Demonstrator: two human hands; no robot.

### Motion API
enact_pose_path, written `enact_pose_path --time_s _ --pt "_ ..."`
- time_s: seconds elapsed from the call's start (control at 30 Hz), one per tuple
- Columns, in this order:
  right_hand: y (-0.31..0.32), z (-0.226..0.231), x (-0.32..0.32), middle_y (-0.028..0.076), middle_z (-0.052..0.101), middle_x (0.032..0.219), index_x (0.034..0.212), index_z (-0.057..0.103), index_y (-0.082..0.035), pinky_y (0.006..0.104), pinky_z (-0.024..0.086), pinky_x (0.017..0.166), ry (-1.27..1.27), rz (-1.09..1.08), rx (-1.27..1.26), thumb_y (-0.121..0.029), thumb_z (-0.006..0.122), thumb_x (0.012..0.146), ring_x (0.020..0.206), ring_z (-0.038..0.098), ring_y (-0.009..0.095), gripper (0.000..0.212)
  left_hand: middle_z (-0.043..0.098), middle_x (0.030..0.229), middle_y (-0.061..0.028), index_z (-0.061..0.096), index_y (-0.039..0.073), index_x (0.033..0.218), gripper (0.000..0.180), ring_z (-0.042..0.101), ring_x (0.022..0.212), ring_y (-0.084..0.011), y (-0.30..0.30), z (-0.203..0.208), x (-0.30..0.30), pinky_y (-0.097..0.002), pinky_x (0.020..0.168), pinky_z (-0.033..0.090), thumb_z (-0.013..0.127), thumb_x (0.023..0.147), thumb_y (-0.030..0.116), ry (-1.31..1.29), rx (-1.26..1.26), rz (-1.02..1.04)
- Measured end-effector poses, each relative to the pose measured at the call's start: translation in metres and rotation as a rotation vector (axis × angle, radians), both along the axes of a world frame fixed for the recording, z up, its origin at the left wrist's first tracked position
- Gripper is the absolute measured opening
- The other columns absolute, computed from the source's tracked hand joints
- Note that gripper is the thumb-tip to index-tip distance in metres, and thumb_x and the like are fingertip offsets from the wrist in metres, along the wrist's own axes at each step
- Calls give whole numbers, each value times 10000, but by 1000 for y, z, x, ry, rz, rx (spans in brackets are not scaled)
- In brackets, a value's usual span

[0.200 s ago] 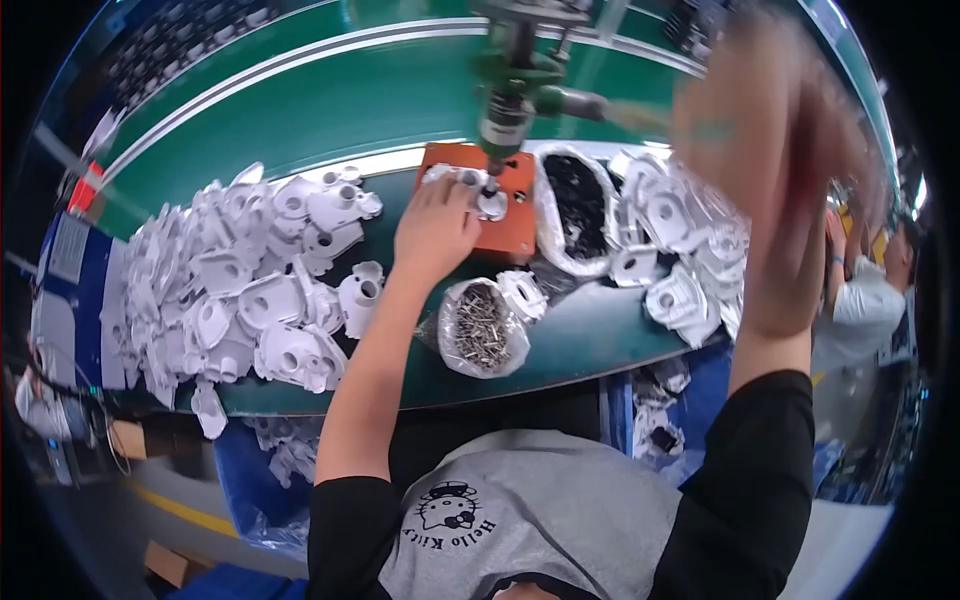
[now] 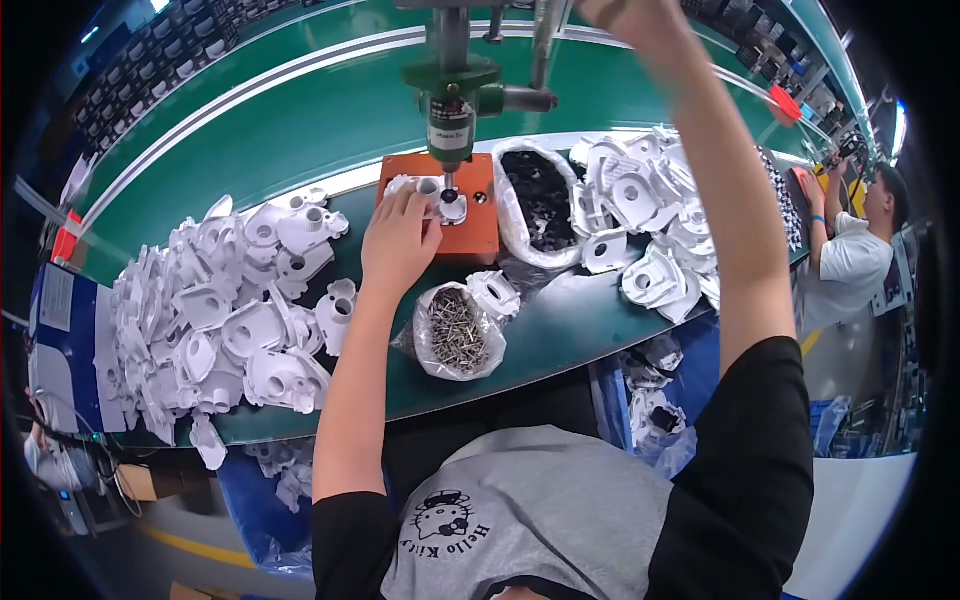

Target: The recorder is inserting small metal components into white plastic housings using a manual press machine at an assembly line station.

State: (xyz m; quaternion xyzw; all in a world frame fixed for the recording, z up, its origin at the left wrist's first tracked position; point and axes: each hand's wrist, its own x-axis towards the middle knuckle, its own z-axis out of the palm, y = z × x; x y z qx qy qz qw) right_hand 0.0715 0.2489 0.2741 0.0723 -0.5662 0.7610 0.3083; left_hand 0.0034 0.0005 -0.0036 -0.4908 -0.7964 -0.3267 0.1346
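Note:
My left hand (image 2: 402, 240) lies over a white molded plastic part (image 2: 457, 211), its fingers closed along the part's left side and holding it on an orange fixture block (image 2: 481, 232). Directly above stands a green press head (image 2: 450, 112), its spindle coming down onto a small black piece at the white part. My right hand (image 2: 632, 18) is raised at the top edge of the picture, partly cut off and smeared by motion. Whether it grips anything cannot be made out; the arm reaches up past the press's right side.
White parts pile up at left (image 2: 225, 320) and right (image 2: 640, 195). A bag of black pieces (image 2: 540, 200) stands beside the block, a bag of metal screws or pins (image 2: 458, 335) nearer me. Blue bins (image 2: 700, 385) sit below the bench edge (image 2: 540, 360). A co-worker (image 2: 855, 245) is at right.
My right hand has swung up and leftward, toward the top edge. The whole view has shifted, moving the bench leftward. My left hand stays on the white part.

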Motion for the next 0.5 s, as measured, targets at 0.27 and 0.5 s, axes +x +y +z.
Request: enact_pose_path --time_s 0.27,0.5 --pt "2 -142 58 128 574 1210 1247 515 -30 333 386 990 -401 -200 324 -236 586 900 1143 528 231 409 593 1130 -165 532 17 1029 293 557 1079 -337 0 -1 0 -433 1034 376 606 808 194 -5 9 44" --pt "-28 -194 234 179 473 1322 1189 545 -22 406 322 1043 -651 -837 988 -156 675 799 1250 425 337 432 549 1190 -175 505 14 1165 485 507 1139 -353 1 5 -8 -466 1093 269 637 834 343 -309 90 161"
